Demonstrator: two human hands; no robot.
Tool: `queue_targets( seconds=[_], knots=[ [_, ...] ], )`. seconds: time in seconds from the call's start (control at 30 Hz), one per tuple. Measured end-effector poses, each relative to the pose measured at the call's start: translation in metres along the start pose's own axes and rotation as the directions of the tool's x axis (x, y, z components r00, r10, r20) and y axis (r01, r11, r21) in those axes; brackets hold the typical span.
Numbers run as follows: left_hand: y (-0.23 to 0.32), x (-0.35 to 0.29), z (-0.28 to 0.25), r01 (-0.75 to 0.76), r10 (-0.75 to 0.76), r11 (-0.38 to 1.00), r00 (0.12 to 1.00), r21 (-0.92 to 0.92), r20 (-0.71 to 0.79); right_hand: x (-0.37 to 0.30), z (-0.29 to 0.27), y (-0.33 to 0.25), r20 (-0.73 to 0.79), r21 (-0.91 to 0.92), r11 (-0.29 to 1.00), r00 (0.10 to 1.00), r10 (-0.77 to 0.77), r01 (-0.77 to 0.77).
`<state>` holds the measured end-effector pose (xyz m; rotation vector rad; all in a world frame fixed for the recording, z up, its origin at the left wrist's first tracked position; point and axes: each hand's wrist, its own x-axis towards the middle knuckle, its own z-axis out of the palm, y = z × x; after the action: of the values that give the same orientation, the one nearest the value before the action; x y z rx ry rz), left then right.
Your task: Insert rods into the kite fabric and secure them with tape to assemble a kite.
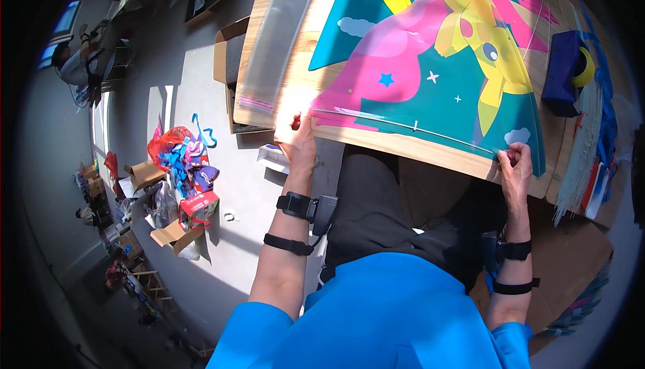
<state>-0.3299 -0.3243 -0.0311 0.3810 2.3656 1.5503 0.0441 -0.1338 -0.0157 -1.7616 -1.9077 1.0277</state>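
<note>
Dispenser (560, 87) holds yellow tape roll (586, 68); carton (220, 63) contents unclear; teal-pink sheet (416, 87), glossy, yellow figure (494, 60), on desk (297, 83); left hand (295, 134), right hand (516, 167): grips pinch pale rod's (416, 128) ends along sheet's near edge.

Both arms are stretched forward and held well apart, with the left hand (296, 137) placed farther forward than the right hand (515, 167). On the left hand, the fingers are curled inward and the fingertips are partly washed out by glare. On the right hand, the thumb and index finger are brought close in a pinch, while the other fingers are folded. The left forearm (281, 278) and the right forearm (516, 214) are bared below short blue sleeves and are ringed by black straps (289, 244). The thighs (369, 211) are covered in dark cloth.
</note>
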Motion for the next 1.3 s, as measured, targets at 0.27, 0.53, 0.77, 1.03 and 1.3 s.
queue_targets(
  seconds=[0.27,0.53,0.77,1.03,1.3],
  knots=[
    [-0.016,0.005,-0.002,0.027,-0.027,1.000,1.000,-0.015,0.008,-0.002,0.001,-0.007,-0.006,0.001,1.000,1.000,0.012,-0.012],
    [-0.027,0.008,0.002,-0.028,0.027,0.996,1.000,-0.087,-0.017,-0.001,0.001,-0.005,-0.018,0.025,0.999,0.999,0.035,-0.035],
    [-0.018,0.006,0.004,-0.032,0.029,0.996,0.999,-0.083,-0.043,-0.003,0.002,-0.005,-0.024,0.040,0.999,0.999,0.036,-0.035],
    [-0.012,0.008,0.008,0.118,-0.123,0.978,0.992,-0.169,-0.018,-0.001,0.005,0.002,-0.032,0.139,0.987,0.996,0.083,-0.078],
    [-0.009,0.009,0.004,0.203,-0.195,0.953,0.979,-0.225,0.060,-0.001,0.002,0.000,-0.022,0.179,0.980,0.996,0.088,-0.083]
  ],
)
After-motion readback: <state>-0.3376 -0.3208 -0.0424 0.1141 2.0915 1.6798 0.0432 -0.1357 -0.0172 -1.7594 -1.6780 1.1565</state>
